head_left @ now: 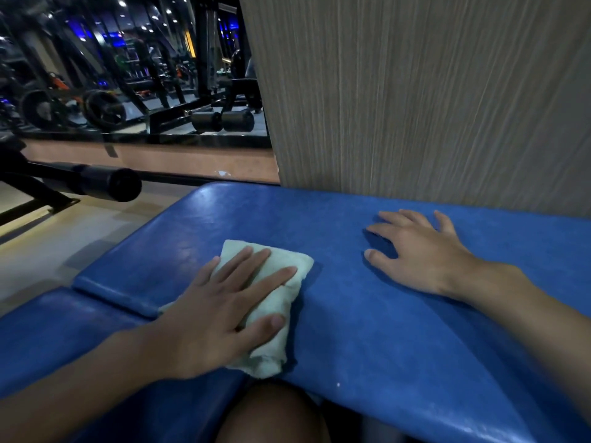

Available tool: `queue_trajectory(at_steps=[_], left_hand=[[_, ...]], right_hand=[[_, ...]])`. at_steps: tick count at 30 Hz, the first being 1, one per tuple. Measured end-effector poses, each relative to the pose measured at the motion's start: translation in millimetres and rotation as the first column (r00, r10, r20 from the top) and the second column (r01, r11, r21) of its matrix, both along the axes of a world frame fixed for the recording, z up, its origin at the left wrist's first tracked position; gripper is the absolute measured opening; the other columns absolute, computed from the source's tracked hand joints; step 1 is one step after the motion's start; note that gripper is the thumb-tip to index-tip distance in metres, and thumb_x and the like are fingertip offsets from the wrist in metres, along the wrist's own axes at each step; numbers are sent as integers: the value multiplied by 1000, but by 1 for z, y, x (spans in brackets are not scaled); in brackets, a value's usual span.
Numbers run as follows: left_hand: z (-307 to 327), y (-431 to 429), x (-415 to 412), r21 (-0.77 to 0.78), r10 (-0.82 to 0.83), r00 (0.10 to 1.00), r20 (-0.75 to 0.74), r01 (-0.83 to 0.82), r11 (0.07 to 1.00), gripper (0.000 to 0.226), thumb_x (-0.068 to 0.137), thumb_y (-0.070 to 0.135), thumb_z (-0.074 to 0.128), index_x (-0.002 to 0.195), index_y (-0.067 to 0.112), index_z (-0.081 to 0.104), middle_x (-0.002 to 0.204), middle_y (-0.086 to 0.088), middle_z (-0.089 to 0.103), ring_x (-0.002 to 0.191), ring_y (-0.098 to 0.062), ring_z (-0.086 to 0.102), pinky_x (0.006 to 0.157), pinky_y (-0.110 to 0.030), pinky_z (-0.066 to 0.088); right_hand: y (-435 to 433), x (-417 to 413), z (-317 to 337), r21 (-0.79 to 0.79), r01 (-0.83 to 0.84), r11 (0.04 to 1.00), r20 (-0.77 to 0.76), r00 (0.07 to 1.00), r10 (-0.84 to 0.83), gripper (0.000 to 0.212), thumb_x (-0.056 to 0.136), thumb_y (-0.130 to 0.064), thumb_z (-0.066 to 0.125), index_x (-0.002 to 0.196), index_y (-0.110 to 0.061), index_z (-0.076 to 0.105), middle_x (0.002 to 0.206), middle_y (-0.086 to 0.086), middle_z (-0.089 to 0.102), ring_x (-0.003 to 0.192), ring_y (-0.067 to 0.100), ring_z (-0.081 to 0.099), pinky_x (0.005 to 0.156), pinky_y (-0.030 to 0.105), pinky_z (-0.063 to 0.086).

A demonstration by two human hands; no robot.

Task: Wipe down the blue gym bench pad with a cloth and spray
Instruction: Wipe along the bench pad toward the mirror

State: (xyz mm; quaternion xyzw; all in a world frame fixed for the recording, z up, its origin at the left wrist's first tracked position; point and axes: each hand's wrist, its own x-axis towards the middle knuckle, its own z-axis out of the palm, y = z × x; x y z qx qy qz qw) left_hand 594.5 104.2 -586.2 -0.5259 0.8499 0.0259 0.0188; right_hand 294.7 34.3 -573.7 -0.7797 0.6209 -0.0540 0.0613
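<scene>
The blue gym bench pad [367, 314] fills the lower half of the head view. A folded pale green cloth [281, 314] lies on it near the front edge. My left hand [220, 311] presses flat on the cloth with fingers straight and spread. My right hand [419, 251] rests on the bare pad further right, fingers spread and lightly bent, holding nothing. No spray bottle is in view.
A second blue pad section [48, 334] adjoins at the lower left, across a seam. A wood-grain wall panel [415, 91] rises right behind the bench. A black padded roller bar [105, 183] juts in at left. My knee [271, 414] shows below.
</scene>
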Motion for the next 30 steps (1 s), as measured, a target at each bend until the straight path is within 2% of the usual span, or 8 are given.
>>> queue_trajectory(at_steps=[3, 6, 9, 11, 17, 22, 26, 30], left_hand=[[1, -13, -3, 17, 5, 1000, -7, -5, 1000, 68, 67, 90, -19, 133, 72, -23, 161, 22, -18, 146, 0, -26, 122, -41, -4], [1, -45, -9, 2, 17, 1000, -24, -17, 1000, 70, 67, 92, -15, 133, 72, -15, 164, 17, -7, 150, -7, -13, 121, -44, 2], [-2, -101, -25, -36, 52, 998, -47, -54, 998, 84, 71, 82, 3, 150, 56, 5, 164, 10, 7, 149, -8, 0, 120, -49, 7], [-3, -145, -38, -11, 103, 993, -63, -104, 995, 86, 69, 80, 4, 151, 56, 7, 165, 10, 7, 150, -8, 0, 119, -52, 6], [-5, -217, -64, -42, 145, 982, -118, -151, 988, 67, 85, 74, 17, 150, 56, 13, 163, 14, 16, 150, -14, 11, 118, -54, 10], [-10, -174, -46, -3, 136, 988, -76, -137, 991, 76, 77, 79, 8, 150, 57, 5, 166, 11, 6, 152, -11, -1, 120, -53, 3], [-9, -97, -11, -83, 4, 999, -46, -7, 997, 75, 82, 82, 3, 151, 54, 1, 164, 8, 11, 151, -14, 5, 119, -51, 12], [-1, -28, 23, -47, -1, 1000, -8, 1, 999, 70, 84, 81, 1, 150, 58, -5, 165, 15, -2, 150, -4, -10, 121, -44, 2]], right_hand=[[-3, 15, 1, -4, -40, 999, 101, 994, 40, 61, 97, -60, 31, 153, -40, 23, 165, -13, 10, 151, 11, 3, 121, 53, -3], [-7, 24, -10, 30, -77, 997, 27, 997, 76, 62, 97, -62, 24, 154, -41, 17, 165, -13, 7, 152, 13, -1, 121, 53, -3], [-9, 23, -14, 30, -73, 997, 14, 997, 72, 62, 96, -62, 21, 154, -42, 16, 165, -14, 5, 152, 13, -2, 121, 51, -3], [-9, 21, -14, 23, -75, 997, 13, 997, 75, 63, 95, -63, 20, 154, -42, 16, 165, -15, 4, 151, 13, -3, 121, 51, -3], [-11, 20, -15, 15, -75, 997, 31, 997, 75, 65, 92, -66, 19, 153, -44, 17, 164, -17, 7, 151, 11, -2, 121, 50, -2], [-8, 21, -13, 23, -73, 997, 29, 997, 72, 64, 92, -65, 20, 153, -45, 18, 164, -17, 8, 151, 11, 0, 121, 50, -2], [-8, 22, -12, 28, -75, 997, 37, 997, 74, 63, 94, -64, 21, 153, -44, 19, 164, -15, 9, 151, 12, 1, 121, 50, -1], [-6, 24, -7, 26, -64, 998, -31, 997, 65, 61, 95, -62, 22, 153, -40, 23, 164, -13, 12, 151, 14, 3, 120, 55, -3]])
